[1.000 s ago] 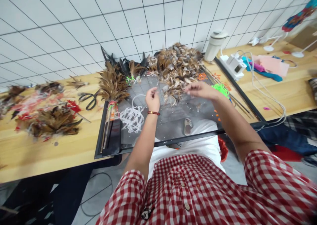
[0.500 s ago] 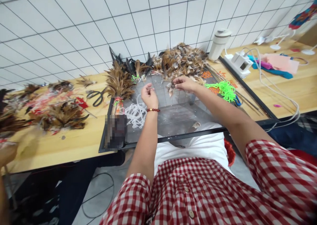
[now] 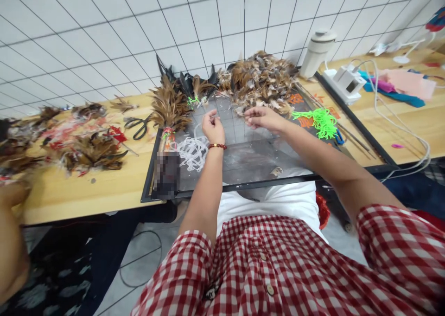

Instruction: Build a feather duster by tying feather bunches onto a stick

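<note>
My left hand [image 3: 213, 126], a beaded bracelet at its wrist, hovers over the dark glass-like board [image 3: 243, 163]. Its fingers are curled in toward the thumb, and anything between them is too small to make out. Beside that wrist lies a tangle of white cord [image 3: 191, 152]. My right hand [image 3: 263, 118] reaches in from the right, with loosely bent fingers, thumb a little apart and nothing visible between them. Just behind it rises a big heap of brown feathers [image 3: 264, 79]. A bundled brown feather bunch [image 3: 170, 103] and a dark feather bunch tied with green [image 3: 198, 87] lie farther left.
Black scissors [image 3: 140, 128] and loose feathers [image 3: 88, 151] lie left of the board; another person's arm [image 3: 12, 241] is at the left edge. Green cord [image 3: 323, 123], a white bottle [image 3: 317, 54] and a power strip [image 3: 344, 84] with trailing cables stand right.
The view has shifted slightly, so the table appears higher and farther right. A small feather below my right fingertips no longer shows there. My left hand keeps its curled pose.
</note>
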Available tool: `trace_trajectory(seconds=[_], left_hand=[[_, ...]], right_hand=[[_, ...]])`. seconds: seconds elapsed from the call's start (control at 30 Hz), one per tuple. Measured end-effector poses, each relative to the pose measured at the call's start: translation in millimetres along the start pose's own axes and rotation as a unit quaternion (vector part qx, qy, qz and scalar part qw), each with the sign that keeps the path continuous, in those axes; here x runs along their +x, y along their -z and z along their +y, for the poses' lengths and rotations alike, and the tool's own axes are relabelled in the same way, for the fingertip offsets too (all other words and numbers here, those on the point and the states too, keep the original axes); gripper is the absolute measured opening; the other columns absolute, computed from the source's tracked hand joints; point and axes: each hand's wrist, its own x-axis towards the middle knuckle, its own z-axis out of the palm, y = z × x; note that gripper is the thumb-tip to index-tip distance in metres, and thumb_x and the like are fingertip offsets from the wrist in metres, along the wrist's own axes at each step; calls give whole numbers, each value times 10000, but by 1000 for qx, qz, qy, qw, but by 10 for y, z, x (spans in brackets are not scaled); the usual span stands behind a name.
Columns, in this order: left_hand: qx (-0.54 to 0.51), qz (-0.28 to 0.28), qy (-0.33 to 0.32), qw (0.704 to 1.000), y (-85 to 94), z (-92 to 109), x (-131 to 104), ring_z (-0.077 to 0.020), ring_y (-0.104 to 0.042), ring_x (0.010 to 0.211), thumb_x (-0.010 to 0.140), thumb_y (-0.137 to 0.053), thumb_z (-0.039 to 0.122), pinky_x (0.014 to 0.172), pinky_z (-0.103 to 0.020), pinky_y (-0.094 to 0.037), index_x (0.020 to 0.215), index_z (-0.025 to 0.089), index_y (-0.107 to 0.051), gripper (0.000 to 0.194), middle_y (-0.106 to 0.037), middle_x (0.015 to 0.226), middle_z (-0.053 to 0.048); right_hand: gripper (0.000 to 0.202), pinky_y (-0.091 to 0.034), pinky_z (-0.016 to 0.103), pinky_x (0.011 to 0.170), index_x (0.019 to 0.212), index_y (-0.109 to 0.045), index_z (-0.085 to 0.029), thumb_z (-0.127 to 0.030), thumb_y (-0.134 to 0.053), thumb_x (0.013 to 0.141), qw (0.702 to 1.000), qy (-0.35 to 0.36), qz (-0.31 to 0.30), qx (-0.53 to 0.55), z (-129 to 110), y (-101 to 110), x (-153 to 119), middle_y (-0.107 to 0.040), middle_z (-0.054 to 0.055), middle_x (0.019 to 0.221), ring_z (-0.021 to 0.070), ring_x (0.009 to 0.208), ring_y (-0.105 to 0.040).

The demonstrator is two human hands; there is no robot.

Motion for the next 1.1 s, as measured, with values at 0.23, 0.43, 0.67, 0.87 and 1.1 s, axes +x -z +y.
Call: trace_trajectory(seconds=[0.23,0.43,0.67,0.87,1.1], left_hand=[[-51,-48,0,998,-19,-10,-58,-161,-704,1053,831,-579,16,1030,-305,-520,1006,198,-683,273,-695,1136,-46],[-44,-49,-9,998,-36,111,-174,-146,-697,988,776,-530,-46,1010,-295,-510,927,195,-680,322,-688,1066,-35],[-29,-66,-36,997,-64,165,-227,-130,-672,836,744,-513,-31,940,-275,-516,920,194,-685,333,-683,1038,-39],[-30,-65,-62,996,-48,218,-259,-141,-651,824,745,-516,-17,912,-291,-526,902,194,-688,314,-685,1009,-46],[-92,-78,-35,992,-118,465,-360,-156,-666,884,780,-603,7,857,-271,-539,852,195,-732,239,-723,957,-59]], right_hand=[[589,-591,292,850,1248,-659,-191,-329,-897,727,864,-114,-486,66,178,-615,-1231,-725,101,1176,159,984,-708],[499,-581,323,841,1094,-707,-177,-365,-898,674,988,38,-146,-24,195,-111,-620,-738,67,1021,166,897,-678],[252,-522,379,858,962,-778,-138,-326,-714,808,880,109,186,-422,-144,650,198,-742,102,901,266,936,-667],[231,-488,329,790,815,-762,-160,-382,-720,770,872,126,171,-441,-210,686,240,-711,79,799,250,877,-653],[447,-390,273,570,811,-689,-188,-573,-819,625,972,134,172,-88,-491,835,68,-542,-15,615,123,583,-450]])
